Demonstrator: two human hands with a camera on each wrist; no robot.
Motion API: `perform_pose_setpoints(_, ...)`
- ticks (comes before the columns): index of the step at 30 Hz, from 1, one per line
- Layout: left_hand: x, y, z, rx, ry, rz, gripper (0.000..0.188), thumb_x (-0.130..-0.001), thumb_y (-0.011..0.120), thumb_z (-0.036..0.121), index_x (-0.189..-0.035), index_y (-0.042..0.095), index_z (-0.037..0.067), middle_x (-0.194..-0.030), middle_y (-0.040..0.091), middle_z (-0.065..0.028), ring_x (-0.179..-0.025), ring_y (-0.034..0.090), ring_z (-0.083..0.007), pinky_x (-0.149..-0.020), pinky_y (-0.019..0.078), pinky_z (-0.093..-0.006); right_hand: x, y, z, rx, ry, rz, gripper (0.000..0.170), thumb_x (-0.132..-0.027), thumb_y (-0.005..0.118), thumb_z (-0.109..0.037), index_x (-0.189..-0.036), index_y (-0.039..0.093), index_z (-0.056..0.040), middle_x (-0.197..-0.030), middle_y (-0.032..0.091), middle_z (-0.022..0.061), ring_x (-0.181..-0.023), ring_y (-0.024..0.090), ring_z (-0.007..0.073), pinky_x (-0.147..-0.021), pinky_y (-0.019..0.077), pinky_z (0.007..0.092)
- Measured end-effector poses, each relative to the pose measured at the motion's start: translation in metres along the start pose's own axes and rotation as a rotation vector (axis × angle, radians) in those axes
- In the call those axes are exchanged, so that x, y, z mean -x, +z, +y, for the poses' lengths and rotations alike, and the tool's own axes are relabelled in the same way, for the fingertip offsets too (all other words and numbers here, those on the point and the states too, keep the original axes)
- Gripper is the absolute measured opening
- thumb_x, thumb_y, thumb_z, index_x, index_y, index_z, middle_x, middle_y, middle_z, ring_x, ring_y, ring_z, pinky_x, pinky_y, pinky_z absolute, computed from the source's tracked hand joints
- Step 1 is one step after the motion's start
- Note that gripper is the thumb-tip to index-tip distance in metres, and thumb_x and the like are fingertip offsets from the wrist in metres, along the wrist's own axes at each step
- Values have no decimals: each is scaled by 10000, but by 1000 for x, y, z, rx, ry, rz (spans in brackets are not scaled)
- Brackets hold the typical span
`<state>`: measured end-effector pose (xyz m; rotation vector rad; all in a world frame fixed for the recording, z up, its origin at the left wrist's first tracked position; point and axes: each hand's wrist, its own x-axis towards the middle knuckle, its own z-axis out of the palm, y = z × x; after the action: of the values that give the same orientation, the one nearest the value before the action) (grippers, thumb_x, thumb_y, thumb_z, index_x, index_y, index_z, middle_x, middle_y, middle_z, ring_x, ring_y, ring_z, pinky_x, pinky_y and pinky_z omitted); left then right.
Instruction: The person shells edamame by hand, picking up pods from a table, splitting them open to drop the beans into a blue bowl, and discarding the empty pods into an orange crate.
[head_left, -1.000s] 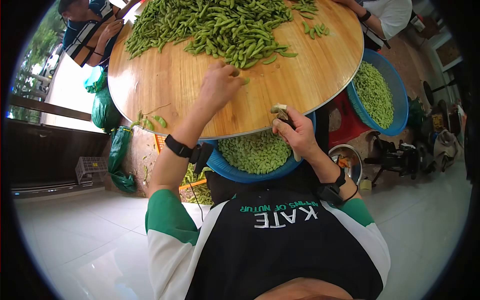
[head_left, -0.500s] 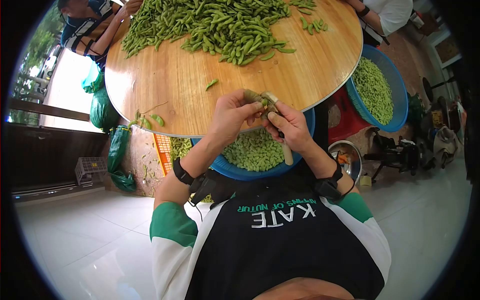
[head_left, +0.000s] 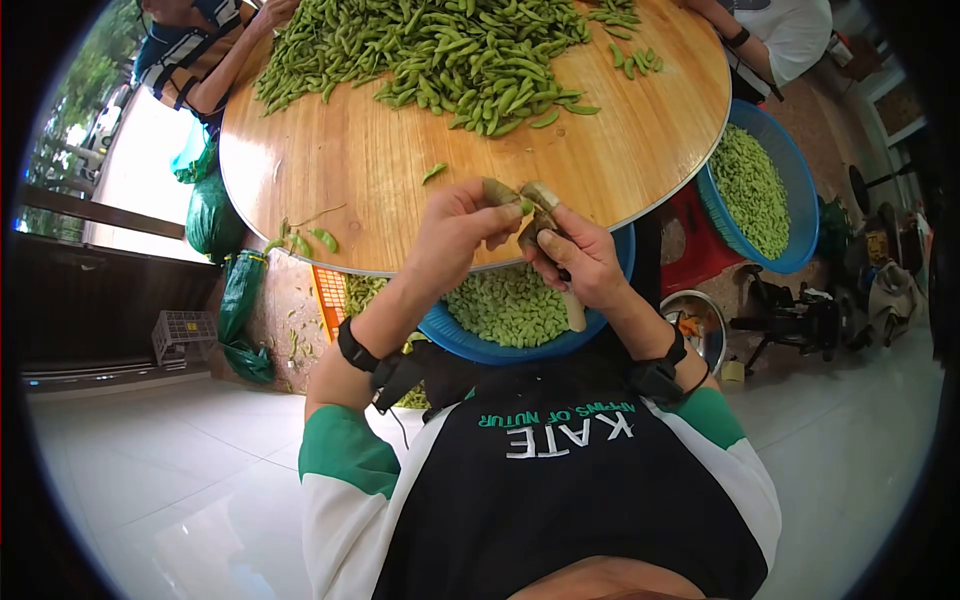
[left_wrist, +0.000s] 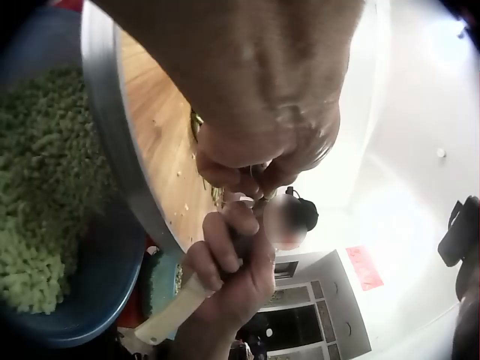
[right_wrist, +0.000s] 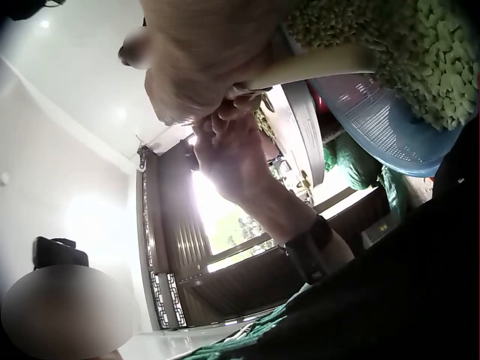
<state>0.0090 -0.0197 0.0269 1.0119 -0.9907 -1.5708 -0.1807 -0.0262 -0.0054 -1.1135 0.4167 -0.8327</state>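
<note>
In the head view my left hand (head_left: 450,232) pinches a green soybean pod (head_left: 527,206) between thumb and forefinger. It meets my right hand (head_left: 588,262) just above the near table edge. My right fingers curl round a tool with a pale handle (head_left: 575,311), which sticks out below the palm; its working end is hidden. The same handle (left_wrist: 176,311) shows in the left wrist view. Brownish coverings are on some fingers. Below the hands is a blue basin (head_left: 432,325) of shelled green beans (head_left: 510,308). One loose pod (head_left: 434,173) lies beyond my left hand.
A large heap of pods (head_left: 470,60) covers the far side of the round wooden table (head_left: 330,150). Another blue basin (head_left: 806,215) of beans stands at right, beside a red stool (head_left: 690,240). An orange crate (head_left: 328,298) is at lower left. Two people sit across.
My left hand has come back from the front of the heap to my right hand, bringing a pod. One loose pod now shows on the table. Over the last half second the hands barely move.
</note>
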Motion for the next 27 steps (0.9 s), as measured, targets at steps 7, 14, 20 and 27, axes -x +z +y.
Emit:
perform_pose_setpoints(7,2,6,-15,9,59,35,80,-853,636,56,-880,595,-8,-746,601,-17,-617,507,-60,-546,391,-206,7,-2,0,-111,23,-34,374,-991,430,-139,-1342,400,-13,-864,564,24,-546,439,42,-441,343,175)
perform_pose_setpoints(14,7,8,-18,-119,181,68,68,-867,608,53,-897,594,-5,-766,603,-11,-649,510,-52,-563,404,-205,7,-2,1,-58,13,-4,412,-971,470,-102,-1374,412,-35,-828,569,16,-548,425,33,-453,345,164)
perform_pose_setpoints(20,6,9,-9,256,-25,-76,38,-871,579,33,-871,590,-3,-751,583,-24,-621,494,-84,-541,386,-220,8,-9,5,-56,-32,-53,400,-950,490,-56,-1350,469,-41,-848,586,29,-538,416,31,-458,334,162)
perform_pose_setpoints(27,2,-1,-14,389,-277,-174,90,-903,560,86,-867,590,10,-740,583,-38,-618,498,-106,-521,382,-241,0,-14,7,950,-715,-25,406,-876,565,35,-1278,525,-6,-919,630,62,-686,584,111,-566,475,246)
